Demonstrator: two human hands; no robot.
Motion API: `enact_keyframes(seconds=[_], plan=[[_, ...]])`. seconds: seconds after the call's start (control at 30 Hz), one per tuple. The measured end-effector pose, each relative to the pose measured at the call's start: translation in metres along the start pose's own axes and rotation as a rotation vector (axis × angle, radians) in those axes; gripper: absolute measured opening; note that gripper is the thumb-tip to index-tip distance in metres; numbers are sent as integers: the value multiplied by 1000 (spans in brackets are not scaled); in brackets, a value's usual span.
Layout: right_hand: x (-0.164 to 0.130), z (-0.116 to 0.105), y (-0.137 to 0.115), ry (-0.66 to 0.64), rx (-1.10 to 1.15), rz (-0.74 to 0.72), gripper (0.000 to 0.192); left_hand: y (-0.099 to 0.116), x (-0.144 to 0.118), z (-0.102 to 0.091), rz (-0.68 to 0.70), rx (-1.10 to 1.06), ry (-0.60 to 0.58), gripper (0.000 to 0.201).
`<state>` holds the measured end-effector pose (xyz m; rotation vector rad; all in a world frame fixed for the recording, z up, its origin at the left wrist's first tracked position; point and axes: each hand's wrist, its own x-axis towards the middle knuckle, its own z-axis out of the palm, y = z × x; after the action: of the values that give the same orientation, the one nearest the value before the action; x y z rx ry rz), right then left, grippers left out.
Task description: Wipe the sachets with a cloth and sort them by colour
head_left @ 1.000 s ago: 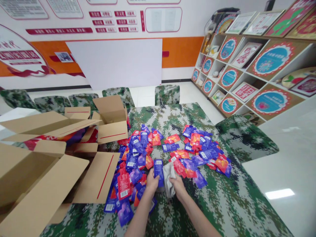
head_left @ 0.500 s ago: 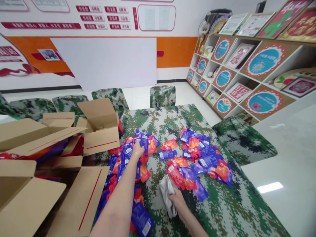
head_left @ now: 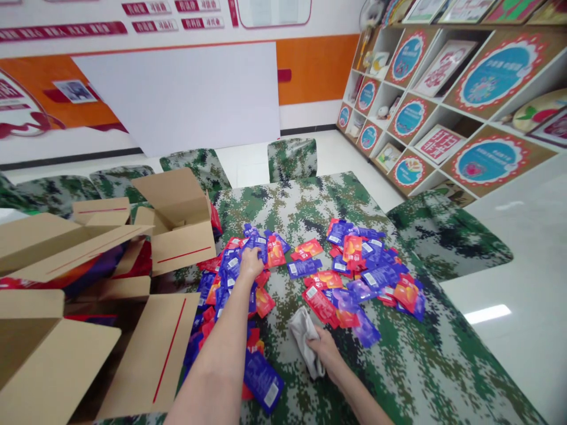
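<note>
Cloth [head_left: 305, 342], grey and crumpled, lies under our right hand [head_left: 325, 349], its long axis running from the near edge of the worktop [head_left: 411, 378] up toward the far edge. That hand is pressed down on the cloth, fingers closed over its near end. Our left hand [head_left: 251, 262] reaches farther, fingers curled on a purple sachet [head_left: 257, 242] atop the left pile [head_left: 230, 283]. We see the right pile [head_left: 367, 271] just beyond the cloth. Bare camouflage cover lies open toward the near right corner; cardboard boxes [head_left: 177, 224] crowd the left edge.
</note>
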<state>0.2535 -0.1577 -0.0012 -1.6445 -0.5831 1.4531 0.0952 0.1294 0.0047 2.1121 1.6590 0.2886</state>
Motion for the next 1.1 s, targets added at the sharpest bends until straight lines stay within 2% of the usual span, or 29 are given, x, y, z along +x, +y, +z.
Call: enact_keyframes(seconds=[0.17, 0.27, 0.33, 0.5, 0.67, 0.8, 0.9, 1.1], plan=[[0, -2, 3, 3, 51, -33, 29, 10, -17, -9, 11, 37, 15, 40], [-3, -6, 6, 21, 89, -45, 27, 28, -38, -7, 77, 35, -1, 39], [-7, -10, 9, 29, 126, -44, 27, 48, -58, 1, 160, 19, -57, 38], [-24, -25, 17, 89, 180, 18, 29, 105, -112, 37, 397, -40, -282, 42], [-43, -44, 25, 122, 252, 50, 32, 138, -135, 59, 512, -79, -449, 60], [-52, -57, 32, 151, 306, 52, 34, 144, -138, 67, 472, -87, -454, 52], [-57, -62, 35, 158, 317, 48, 36, 139, -141, 69, 404, -111, -419, 47], [-59, -68, 38, 170, 336, 30, 37, 101, -155, 59, 159, -234, -395, 19]])
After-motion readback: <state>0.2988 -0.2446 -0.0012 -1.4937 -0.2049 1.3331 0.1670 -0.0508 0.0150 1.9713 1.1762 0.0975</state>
